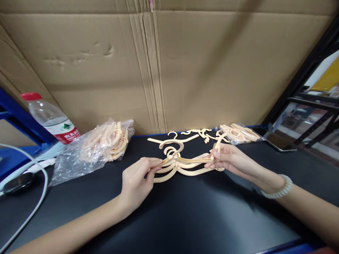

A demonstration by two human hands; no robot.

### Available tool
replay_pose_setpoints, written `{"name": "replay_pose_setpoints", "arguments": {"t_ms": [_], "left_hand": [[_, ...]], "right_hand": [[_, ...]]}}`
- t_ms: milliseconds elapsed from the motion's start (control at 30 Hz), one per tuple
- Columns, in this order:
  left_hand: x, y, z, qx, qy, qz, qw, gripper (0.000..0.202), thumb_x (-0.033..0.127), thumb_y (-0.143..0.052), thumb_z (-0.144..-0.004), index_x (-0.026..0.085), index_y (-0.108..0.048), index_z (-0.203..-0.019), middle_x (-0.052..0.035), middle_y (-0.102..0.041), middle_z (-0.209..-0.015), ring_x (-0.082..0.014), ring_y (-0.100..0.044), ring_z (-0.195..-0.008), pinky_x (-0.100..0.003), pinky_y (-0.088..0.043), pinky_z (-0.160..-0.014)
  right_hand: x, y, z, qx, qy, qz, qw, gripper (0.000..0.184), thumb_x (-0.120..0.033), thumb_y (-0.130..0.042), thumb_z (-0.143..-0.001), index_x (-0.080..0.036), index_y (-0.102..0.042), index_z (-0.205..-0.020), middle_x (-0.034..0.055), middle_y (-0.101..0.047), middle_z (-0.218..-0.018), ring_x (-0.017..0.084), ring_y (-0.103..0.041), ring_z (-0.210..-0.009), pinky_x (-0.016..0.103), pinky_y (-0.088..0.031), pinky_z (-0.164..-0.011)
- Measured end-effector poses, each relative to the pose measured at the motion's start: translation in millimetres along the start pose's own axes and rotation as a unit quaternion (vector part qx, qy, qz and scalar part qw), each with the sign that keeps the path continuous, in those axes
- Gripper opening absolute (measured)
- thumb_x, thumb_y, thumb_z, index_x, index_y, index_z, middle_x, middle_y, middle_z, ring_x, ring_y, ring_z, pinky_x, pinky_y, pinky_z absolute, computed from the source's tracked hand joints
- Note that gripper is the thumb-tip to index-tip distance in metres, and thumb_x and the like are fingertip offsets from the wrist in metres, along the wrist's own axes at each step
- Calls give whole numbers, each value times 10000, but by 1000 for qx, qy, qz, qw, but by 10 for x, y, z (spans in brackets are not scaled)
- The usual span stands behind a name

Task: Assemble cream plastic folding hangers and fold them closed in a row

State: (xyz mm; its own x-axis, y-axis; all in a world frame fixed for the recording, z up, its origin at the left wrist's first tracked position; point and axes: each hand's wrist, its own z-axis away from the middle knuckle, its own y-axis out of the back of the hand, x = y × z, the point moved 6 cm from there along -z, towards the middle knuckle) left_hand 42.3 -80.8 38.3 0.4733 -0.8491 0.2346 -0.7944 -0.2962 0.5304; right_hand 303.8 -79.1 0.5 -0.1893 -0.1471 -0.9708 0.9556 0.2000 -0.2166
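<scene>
A cream plastic hanger with a curved hook is held up level above the table. My left hand pinches its left arm between thumb and fingers. At the other end, my right hand has its fingers closed around the right tip, where a short cream plastic piece sticks up at an angle. Whether that piece is joined to the hanger I cannot tell. Several more hangers lie overlapped on the table just beneath, partly hidden. Another hanger lies behind them.
Loose cream pieces lie near the cardboard wall. Clear plastic bags with cream parts sit left and right. A phone lies at right. On the left are a red-capped bottle and a white cable.
</scene>
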Motion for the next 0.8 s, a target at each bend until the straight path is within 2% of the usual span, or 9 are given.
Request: {"name": "replay_pose_setpoints", "arguments": {"t_ms": [133,333,500,667,800], "left_hand": [[21,6,17,3,-10,1,1000,162,35,-590,-821,192,-611,-859,-9,-710,-812,-145,-685,-768,-258,-538,-733],[16,8,28,6,-4,10,1000,164,43,-585,-825,202,-613,-856,-8,-714,-813,-144,-684,-747,-268,-546,-719],[-4,-7,47,6,13,13,1000,120,92,-579,-847,201,-624,-871,-16,-716,-814,-158,-698,-770,-268,-559,-728],[-58,-32,71,-5,84,39,996,89,129,-586,-851,196,-616,-901,-13,-708,-838,-147,-701,-764,-219,-574,-680],[-117,-57,41,-32,175,74,981,43,208,-577,-868,194,-610,-893,-12,-702,-813,-153,-701,-730,-224,-582,-648]], "right_hand": [[40,-20,-14,-10,-1,-17,1000,292,-303,-781,-709,-168,-523,-719,14,-674,-726,155,-688,-677,309,-565,-740],[39,-4,0,2,-9,-14,1000,283,-310,-784,-702,-167,-540,-720,47,-703,-826,160,-688,-747,329,-553,-804],[-13,16,8,58,57,27,996,338,-367,-810,-659,-180,-537,-728,6,-661,-656,152,-664,-595,311,-563,-662],[-60,16,16,99,140,41,984,306,-376,-777,-706,-187,-541,-753,18,-669,-660,162,-666,-601,303,-556,-618],[-78,-3,50,119,196,37,973,200,-339,-719,-782,-205,-588,-852,40,-701,-858,162,-666,-714,317,-554,-682]]}}
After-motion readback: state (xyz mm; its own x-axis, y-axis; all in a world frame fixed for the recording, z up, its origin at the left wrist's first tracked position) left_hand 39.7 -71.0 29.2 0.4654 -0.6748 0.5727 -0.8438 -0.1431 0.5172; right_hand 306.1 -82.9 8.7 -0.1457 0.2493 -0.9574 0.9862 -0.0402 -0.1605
